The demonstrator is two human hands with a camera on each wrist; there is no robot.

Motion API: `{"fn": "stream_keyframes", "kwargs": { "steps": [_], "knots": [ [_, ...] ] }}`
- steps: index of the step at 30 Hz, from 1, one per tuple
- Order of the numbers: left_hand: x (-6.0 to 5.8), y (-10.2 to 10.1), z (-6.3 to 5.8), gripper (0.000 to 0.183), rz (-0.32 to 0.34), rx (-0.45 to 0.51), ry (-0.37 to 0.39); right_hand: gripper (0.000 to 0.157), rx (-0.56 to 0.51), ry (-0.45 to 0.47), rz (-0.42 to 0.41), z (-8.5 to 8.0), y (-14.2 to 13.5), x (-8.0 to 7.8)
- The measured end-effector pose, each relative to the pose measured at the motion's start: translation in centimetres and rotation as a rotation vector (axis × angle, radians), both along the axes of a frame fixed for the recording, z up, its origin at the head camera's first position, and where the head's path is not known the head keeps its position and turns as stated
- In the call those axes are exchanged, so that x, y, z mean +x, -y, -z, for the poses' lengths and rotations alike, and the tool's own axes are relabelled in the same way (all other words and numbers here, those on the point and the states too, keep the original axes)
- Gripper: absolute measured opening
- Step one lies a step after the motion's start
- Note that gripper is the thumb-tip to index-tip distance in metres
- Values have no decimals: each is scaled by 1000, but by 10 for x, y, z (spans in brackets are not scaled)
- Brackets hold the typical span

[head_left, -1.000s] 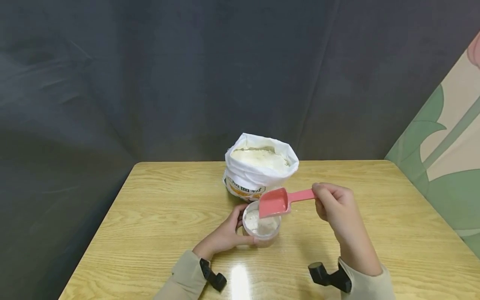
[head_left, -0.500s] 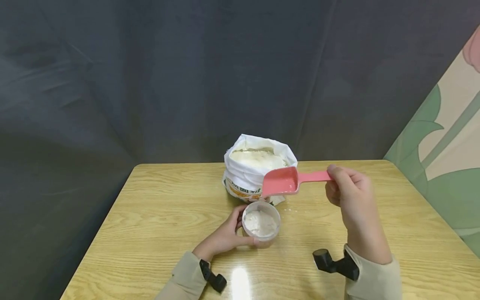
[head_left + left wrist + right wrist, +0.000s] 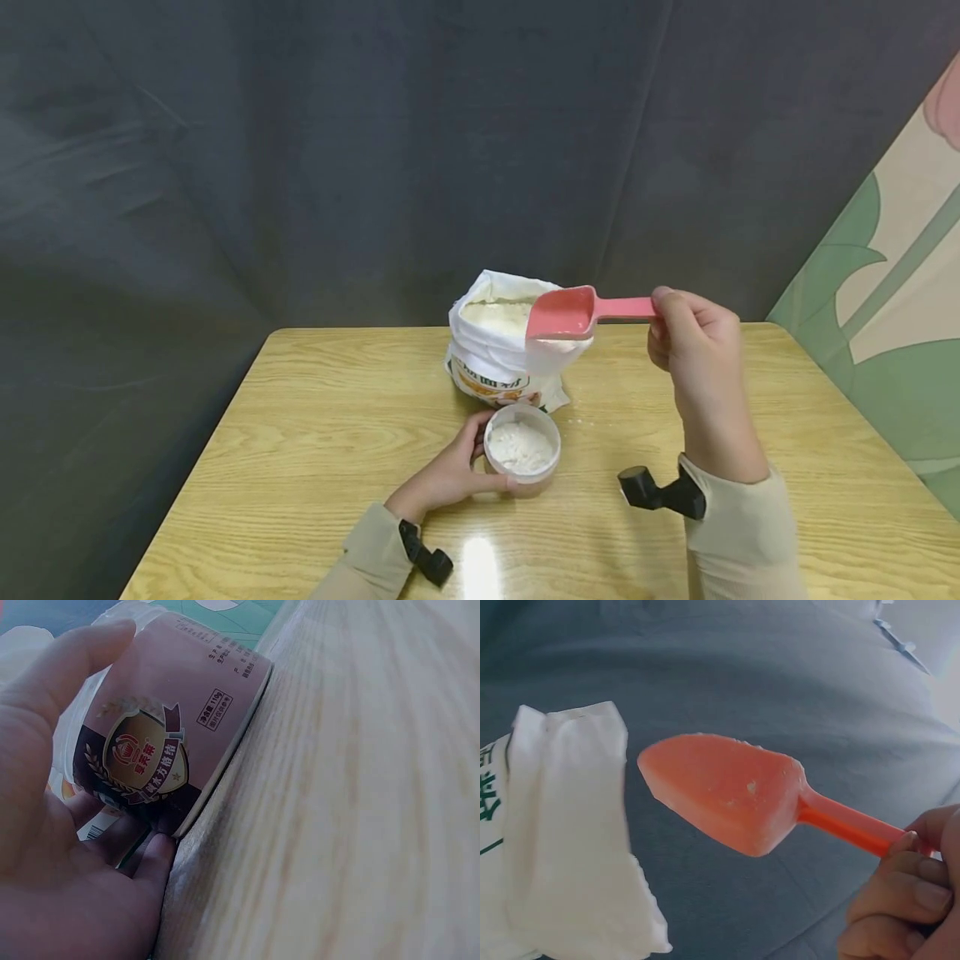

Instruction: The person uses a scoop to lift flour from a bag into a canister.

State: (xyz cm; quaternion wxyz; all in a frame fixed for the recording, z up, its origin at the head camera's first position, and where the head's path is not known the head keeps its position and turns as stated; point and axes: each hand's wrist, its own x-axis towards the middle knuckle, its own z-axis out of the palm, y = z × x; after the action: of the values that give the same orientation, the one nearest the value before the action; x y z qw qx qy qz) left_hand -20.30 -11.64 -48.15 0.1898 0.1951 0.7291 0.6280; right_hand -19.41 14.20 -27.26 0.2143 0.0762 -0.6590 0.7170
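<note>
My left hand (image 3: 446,475) holds a small round plastic tub (image 3: 214,675) on the wooden table, thumb on the near side and fingers round the far side. White flour (image 3: 519,447) lies inside it. The left wrist view shows the tub's pink label with a dark crest (image 3: 139,757). By the end of its handle, my right hand (image 3: 701,354) pinches a pink scoop (image 3: 562,312). Its bowl carries only traces of flour and overlaps the right side of the open white flour bag (image 3: 487,354) in the head view. In the right wrist view, the scoop's underside (image 3: 720,787) shows beside the bag.
The flour bag stands upright behind the tub, its mouth folded outward and flour high inside. A few white specks (image 3: 581,421) dot the wooden table (image 3: 315,433) right of the bag. Dark cloth (image 3: 375,167) hangs behind, and a floral panel (image 3: 900,358) rises at the right.
The scoop, in my right hand, has risen from over the tub and moved back to the bag's mouth. My left hand has stayed on the tub.
</note>
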Motion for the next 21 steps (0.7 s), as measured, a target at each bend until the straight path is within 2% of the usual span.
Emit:
{"fn": "stream_keyframes", "kwargs": {
  "steps": [4,13,21],
  "knots": [
    [0,0,0,96,0,-1,-6,46,97,1,22,3,5,-10],
    [-1,0,1,96,0,-11,-11,49,482,34,123,7,16,-30],
    [-1,0,1,96,3,-23,-3,49,721,56,103,7,25,-46]
  ]
}}
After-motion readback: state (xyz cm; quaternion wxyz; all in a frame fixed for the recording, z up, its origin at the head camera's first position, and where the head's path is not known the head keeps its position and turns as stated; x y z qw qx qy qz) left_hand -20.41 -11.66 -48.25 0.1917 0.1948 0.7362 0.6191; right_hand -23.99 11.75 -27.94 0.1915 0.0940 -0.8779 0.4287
